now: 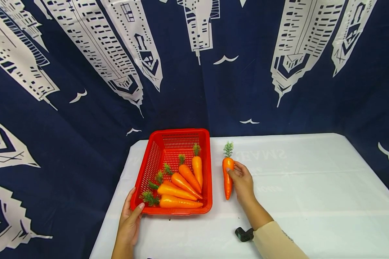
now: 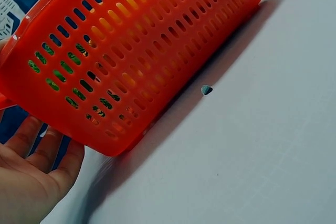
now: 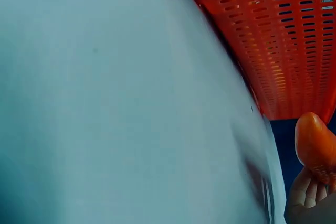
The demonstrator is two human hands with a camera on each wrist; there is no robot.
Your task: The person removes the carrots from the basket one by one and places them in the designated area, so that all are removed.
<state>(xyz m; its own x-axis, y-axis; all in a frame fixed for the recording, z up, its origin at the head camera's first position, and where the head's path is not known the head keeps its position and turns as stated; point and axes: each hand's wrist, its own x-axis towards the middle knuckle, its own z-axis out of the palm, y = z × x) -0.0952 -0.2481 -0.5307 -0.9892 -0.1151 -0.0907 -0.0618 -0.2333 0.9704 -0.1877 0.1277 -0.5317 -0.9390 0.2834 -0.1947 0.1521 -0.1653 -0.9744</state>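
In the head view, the right grip (image 1: 244, 181) pinched a single carrot (image 1: 227, 185) between thumb and fingers along its upper body, its green tuft (image 1: 228, 149) beyond the grip and its taper pointing back toward the wearer; contact with the worktop (image 1: 304, 187) could not be determined. This hold was judged to suit a smooth, tapering body while leaving the feathery tuft uncrushed. To the left of that grip, and apart from it, stood a red basket (image 1: 209, 169); the left grip (image 1: 130, 222) pinched its near-left corner, thumb over the rim, presumably to steady it. Inside, beyond and right of the left grip, other carrots (image 1: 180, 202) lay fanned, glossy and orange, tufts mostly toward the left and far sides. A navy cloth (image 1: 178, 100) with white printed buildings hung beyond both grips. In the left wrist view, the fingers lay below the rim, outside that corner; the slotted wall, plastic in appearance, let green show through. In the right wrist view, the held carrot's rounded, shiny end stood out above the fingers, with the perforated basket wall nearby; its tuft could not be made out there.
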